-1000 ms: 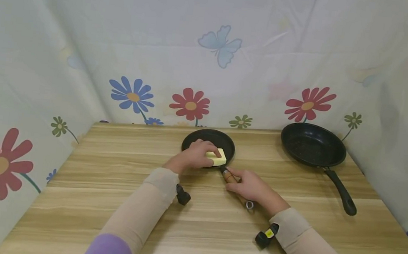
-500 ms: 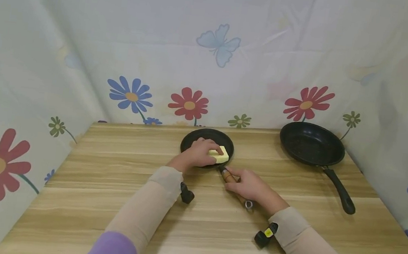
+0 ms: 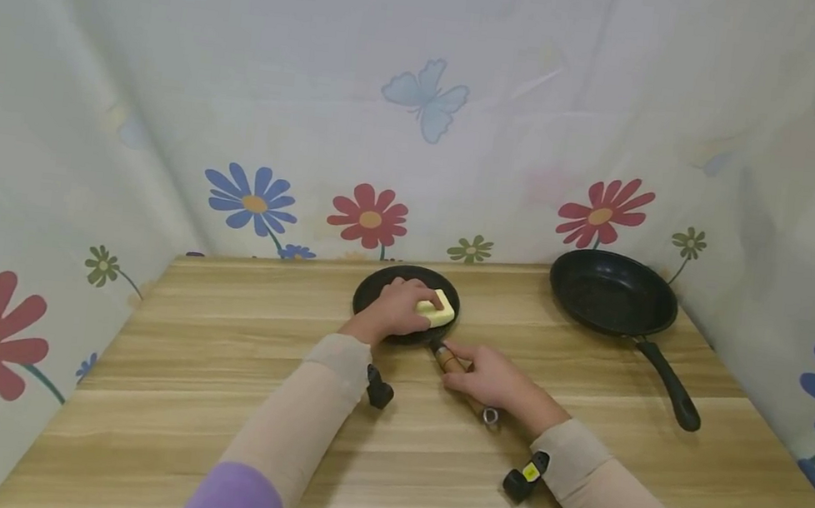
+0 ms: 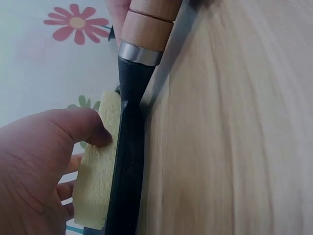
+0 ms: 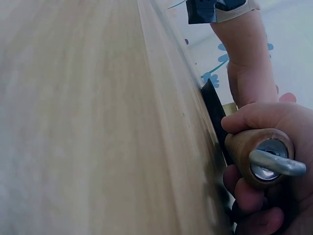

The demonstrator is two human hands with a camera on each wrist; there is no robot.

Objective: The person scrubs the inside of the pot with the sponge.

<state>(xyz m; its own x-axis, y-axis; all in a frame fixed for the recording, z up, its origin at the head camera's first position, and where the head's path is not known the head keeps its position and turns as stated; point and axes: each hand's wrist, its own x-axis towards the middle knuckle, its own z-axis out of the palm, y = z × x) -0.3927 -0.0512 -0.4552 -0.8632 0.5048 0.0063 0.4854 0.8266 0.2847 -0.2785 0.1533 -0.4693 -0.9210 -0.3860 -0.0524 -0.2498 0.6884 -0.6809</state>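
Observation:
A small black frying pan [image 3: 367, 290] lies flat on the wooden table. Inside it is a pale yellow sponge [image 3: 440, 311], near the right side of the pan. My left hand [image 3: 395, 310] grips this sponge; in the left wrist view the thumb [image 4: 90, 128] presses on its near face, with other fingers behind. Around the pan's wooden handle [image 3: 448, 360] my right hand [image 3: 495, 379] is curled. The right wrist view shows the handle's end [image 5: 239, 147] with a metal hanging ring [image 5: 279, 164] poking out of that grip. The sponge's underside is hidden.
A larger black frying pan [image 3: 610, 294] stands at the table's back right, its black handle [image 3: 668, 384] pointing forward. Behind the wooden table [image 3: 228, 368] hangs a white curtain [image 3: 305, 91] printed with flowers. Each wrist wears a small black camera.
My left hand has slid the sponge a little to the right and away from me inside the pan. My right hand keeps its hold on the handle. The head view has shifted slightly.

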